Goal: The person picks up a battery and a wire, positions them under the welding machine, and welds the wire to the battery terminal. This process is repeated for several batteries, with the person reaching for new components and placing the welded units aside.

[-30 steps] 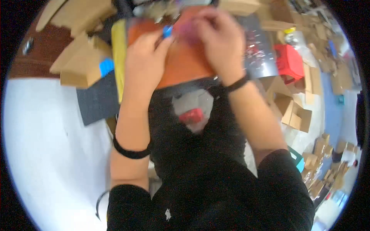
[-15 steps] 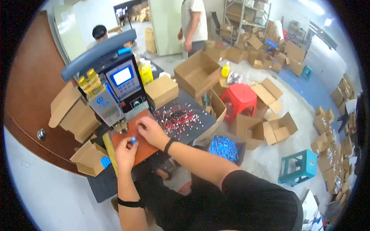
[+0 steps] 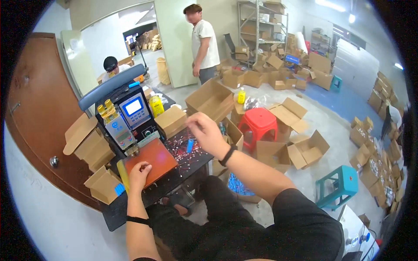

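My right hand point(image 3: 204, 135) is raised over the right part of the black worktable, its thumb and fingers pinched and slightly blurred. Just under its fingertips is a small blue cylinder point(image 3: 190, 145), like a battery cell; I cannot see whether a thin wire joins the two. At the near edge of an orange mat point(image 3: 159, 158) rests my left hand point(image 3: 139, 175), fingers curled together; anything between them is hidden. Behind the mat stands a bench machine point(image 3: 135, 111) with a lit screen and a metal head point(image 3: 133, 150). Red wires with white ends point(image 3: 176, 148) lie beside the mat.
A small carton point(image 3: 103, 185) with blue cylinders stands left of the table. A bin of blue cylinders point(image 3: 237, 185) sits by my right leg. Open cartons point(image 3: 210, 102), a red stool point(image 3: 259, 124) and a teal stool point(image 3: 337, 185) stand rightward. A standing person point(image 3: 204, 48) is beyond the table.
My right hand has moved up and to the right, off the mat. The blue cylinder, earlier at my left fingertips, is now below my right hand. The left hand stays near the mat's edge.
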A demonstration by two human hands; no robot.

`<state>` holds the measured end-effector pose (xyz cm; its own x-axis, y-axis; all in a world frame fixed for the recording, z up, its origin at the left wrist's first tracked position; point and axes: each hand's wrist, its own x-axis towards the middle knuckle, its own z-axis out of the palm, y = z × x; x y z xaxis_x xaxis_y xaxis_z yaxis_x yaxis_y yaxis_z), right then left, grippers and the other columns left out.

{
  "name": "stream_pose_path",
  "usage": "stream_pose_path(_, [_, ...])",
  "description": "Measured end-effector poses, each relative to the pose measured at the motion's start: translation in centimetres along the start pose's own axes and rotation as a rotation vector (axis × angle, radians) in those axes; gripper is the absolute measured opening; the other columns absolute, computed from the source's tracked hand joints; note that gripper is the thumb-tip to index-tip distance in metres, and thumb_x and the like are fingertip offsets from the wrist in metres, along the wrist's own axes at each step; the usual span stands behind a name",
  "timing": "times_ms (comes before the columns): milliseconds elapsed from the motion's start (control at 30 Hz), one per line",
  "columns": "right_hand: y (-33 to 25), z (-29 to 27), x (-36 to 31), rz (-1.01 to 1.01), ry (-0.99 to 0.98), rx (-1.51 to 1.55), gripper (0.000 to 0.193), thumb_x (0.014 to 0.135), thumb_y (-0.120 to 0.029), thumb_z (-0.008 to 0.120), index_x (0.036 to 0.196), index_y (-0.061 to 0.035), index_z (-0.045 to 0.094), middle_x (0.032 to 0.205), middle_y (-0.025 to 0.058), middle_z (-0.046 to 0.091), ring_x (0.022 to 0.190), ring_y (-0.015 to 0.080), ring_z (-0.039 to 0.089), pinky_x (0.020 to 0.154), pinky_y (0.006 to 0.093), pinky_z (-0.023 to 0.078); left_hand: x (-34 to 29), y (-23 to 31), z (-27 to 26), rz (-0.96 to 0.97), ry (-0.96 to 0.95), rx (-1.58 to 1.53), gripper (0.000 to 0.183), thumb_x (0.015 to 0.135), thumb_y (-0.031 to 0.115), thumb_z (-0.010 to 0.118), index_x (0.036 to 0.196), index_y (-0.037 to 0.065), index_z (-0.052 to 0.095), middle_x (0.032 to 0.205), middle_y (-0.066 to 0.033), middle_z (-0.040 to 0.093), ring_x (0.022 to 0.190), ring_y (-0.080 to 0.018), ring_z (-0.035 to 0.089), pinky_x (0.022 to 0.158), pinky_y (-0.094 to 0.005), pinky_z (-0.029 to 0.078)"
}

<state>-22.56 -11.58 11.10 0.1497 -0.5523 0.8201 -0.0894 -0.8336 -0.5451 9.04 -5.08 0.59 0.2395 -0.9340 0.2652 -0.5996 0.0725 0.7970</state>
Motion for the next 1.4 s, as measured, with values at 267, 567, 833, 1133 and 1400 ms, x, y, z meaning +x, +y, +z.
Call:
stream_pose_path(267, [-0.2,-5.9,-3.6,0.211,0.101,0.083,0.008,0.09,-0.001,0.054,0.095,-0.0007,0.06,0.088,0.0105,0.058,0.081,0.0203,0.06,0.072,0.0297,0.048,-0.3,0.2,0.1,0.022,0.034,-0.012,0.023,0.083,0.022,0.07,0.095,0.002,0.068,0.08,-0.0038,0.063,0.072,-0.0131,0.055,0.068,-0.0291,0.045])
stream_pose_path(567, [3.5,-9.8,-5.3,0.371,0.098,-0.006,0.012,0.092,-0.006,0.056,0.101,-0.0012,0.06,0.092,0.0063,0.062,0.084,0.0162,0.061,0.077,0.0295,0.05,-0.4,-1.9,-0.5,0.085,-0.032,0.084,0.034,0.087,0.029,0.066,0.108,0.002,0.066,0.108,-0.0119,0.068,0.103,-0.0213,0.062,0.092,-0.033,0.046])
stream_pose_path(833, [18.5,-19.6,-16.8,0.453,0.033,-0.631,0.017,0.094,-0.008,0.054,0.107,0.0022,0.06,0.105,0.0152,0.064,0.099,0.0249,0.06,0.09,0.0335,0.046,0.3,-2.0,-1.5,-0.043,0.337,-0.19,0.036,0.091,0.031,0.063,0.109,0.0,0.065,0.1,-0.0116,0.069,0.093,-0.0184,0.064,0.085,-0.0303,0.048])
stream_pose_path(1133, [23.6,-17.8,-39.5,0.868,-0.427,-0.848,0.048,0.078,-0.009,0.063,0.124,-0.0019,0.052,0.117,0.0225,0.057,0.112,0.0395,0.051,0.098,0.0454,0.04,-4.8,-13.3,-11.8,-0.37,0.395,0.501,0.028,0.087,0.02,0.061,0.106,0.0,0.064,0.1,-0.0224,0.067,0.097,-0.0333,0.065,0.085,-0.038,0.05])
stream_pose_path(1400, [19.3,-7.5,-29.9,0.748,-0.216,-0.505,0.028,0.08,0.003,0.06,0.108,-0.0032,0.059,0.109,0.0139,0.06,0.106,0.03,0.056,0.09,0.038,0.045,-0.6,-21.2,-15.2,-0.397,0.118,0.723,0.037,0.087,0.021,0.059,0.117,-0.001,0.06,0.112,-0.0251,0.063,0.107,-0.0375,0.061,0.089,-0.0448,0.048])
